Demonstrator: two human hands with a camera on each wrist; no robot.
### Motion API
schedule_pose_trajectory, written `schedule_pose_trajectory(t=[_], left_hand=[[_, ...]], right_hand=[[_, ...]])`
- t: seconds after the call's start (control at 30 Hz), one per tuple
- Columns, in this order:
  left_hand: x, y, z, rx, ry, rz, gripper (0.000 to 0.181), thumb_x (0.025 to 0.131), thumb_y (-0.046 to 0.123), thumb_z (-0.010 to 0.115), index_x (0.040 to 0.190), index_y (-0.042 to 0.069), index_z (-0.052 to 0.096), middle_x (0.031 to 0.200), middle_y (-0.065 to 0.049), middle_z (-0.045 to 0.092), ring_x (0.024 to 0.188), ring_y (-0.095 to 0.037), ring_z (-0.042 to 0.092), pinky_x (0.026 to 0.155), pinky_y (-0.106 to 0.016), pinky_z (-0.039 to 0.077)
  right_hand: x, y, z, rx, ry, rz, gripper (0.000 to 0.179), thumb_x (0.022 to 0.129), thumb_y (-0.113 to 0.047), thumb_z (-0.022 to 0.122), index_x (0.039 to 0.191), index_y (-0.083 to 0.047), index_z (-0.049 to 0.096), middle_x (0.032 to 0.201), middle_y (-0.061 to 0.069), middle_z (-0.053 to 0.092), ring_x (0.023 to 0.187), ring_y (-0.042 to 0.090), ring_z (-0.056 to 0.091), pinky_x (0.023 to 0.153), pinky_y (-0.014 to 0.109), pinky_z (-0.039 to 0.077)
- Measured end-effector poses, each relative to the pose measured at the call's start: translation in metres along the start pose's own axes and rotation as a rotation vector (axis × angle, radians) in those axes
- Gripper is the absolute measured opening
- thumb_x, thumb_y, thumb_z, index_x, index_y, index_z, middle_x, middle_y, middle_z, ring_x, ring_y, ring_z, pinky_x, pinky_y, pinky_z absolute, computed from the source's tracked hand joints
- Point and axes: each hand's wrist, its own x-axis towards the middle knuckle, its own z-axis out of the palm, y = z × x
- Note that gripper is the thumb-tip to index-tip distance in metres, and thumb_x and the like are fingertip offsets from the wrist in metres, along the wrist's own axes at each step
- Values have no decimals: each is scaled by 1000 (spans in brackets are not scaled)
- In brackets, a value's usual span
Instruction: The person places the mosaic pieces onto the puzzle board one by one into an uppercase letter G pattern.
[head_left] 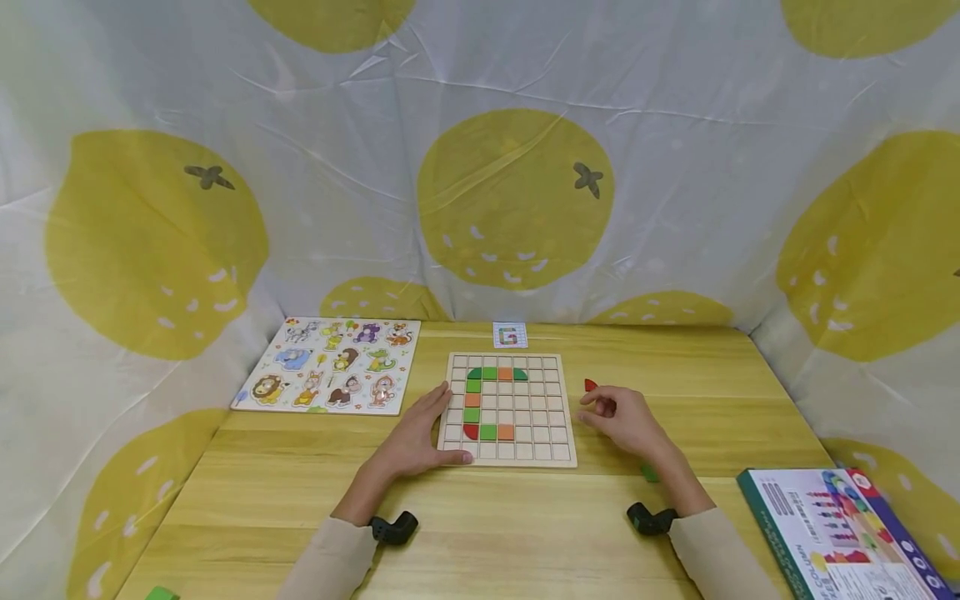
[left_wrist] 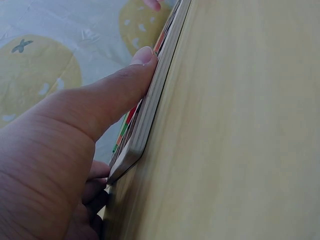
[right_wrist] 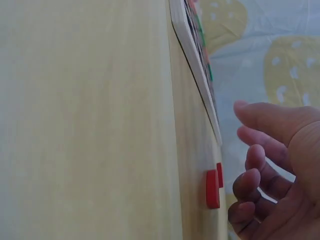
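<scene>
A wooden grid board [head_left: 551, 454] lies flat on the table, with green, orange and red pieces set in its squares in an open C-like outline. Around its front left corner is my left hand [head_left: 411, 437]: the straight thumb rests on the front edge, and the fingers lie along the left side. My right hand [head_left: 622, 419] hovers right of the board, fingers loosely bent and holding nothing. A red piece [head_left: 590, 385] shows just beyond its fingertips. In the right wrist view two red pieces, the nearer one [right_wrist: 213, 189] larger, lie below the hand.
Behind the board is a small pattern card [head_left: 510, 335]. An animal puzzle board [head_left: 330, 367] lies at the back left, and a printed box [head_left: 840, 533] at the front right. Green pieces lie by my right wrist [head_left: 649, 472] and at the front left [head_left: 161, 593].
</scene>
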Motion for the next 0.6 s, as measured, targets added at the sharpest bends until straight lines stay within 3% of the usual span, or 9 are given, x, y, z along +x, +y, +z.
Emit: schedule_pose_trajectory(t=[0.2, 0.6], left_hand=[[1, -2, 1, 4, 7, 1, 123, 74, 72, 79, 163, 5, 26, 173, -9, 18, 159, -36, 20, 126, -57, 25], [-1, 2, -1, -9, 2, -7, 123, 75, 70, 80, 163, 4, 26, 173, -10, 18, 159, -37, 20, 126, -57, 24]], right_hand=[[3, 11, -10, -30, -8, 22, 28, 89, -24, 82, 110, -7, 75, 81, 2, 61, 67, 17, 51, 56, 24, 42], [31, 24, -20, -124, 6, 57, 32, 91, -19, 77, 118, -2, 72, 89, 7, 63, 72, 19, 53, 64, 29, 46]])
